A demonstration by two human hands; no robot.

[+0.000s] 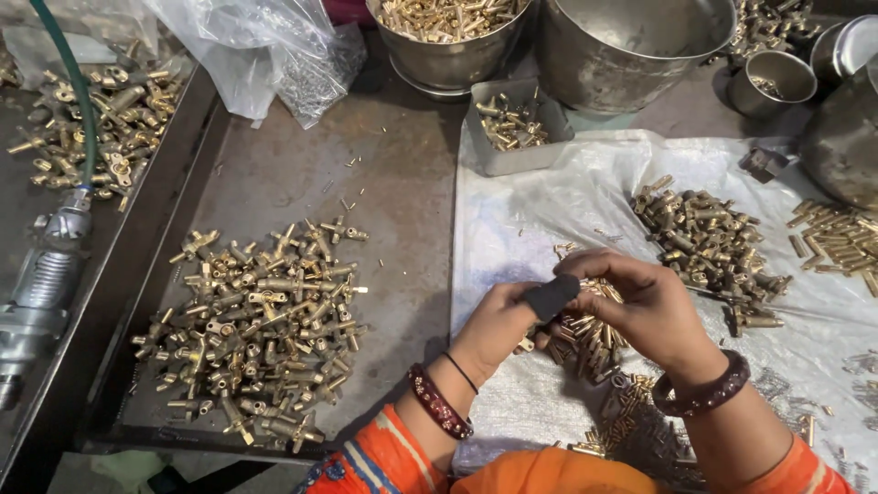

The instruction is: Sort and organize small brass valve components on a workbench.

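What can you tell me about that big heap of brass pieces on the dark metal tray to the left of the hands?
The heap of brass valve-like fittings looks like shiny gold-coloured metal. Each piece is a short tube with side stubs, some cross-shaped. They lie jumbled in all directions, loosely piled on the dark flat metal tray. A few tiny loose bits lie scattered above the heap. Neither hand touches it; the left hand is nearest.

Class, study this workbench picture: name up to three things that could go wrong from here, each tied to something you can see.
1. The left hand and right hand work a small brass part directly above a loose heap of short brass pins; if dropped, it may be lost among them.
2. The pile of brass valve fittings reaches close to the dark metal tray's near edge; a nudge could spill some.
3. The crinkled white plastic sheet could shift, scattering pins.
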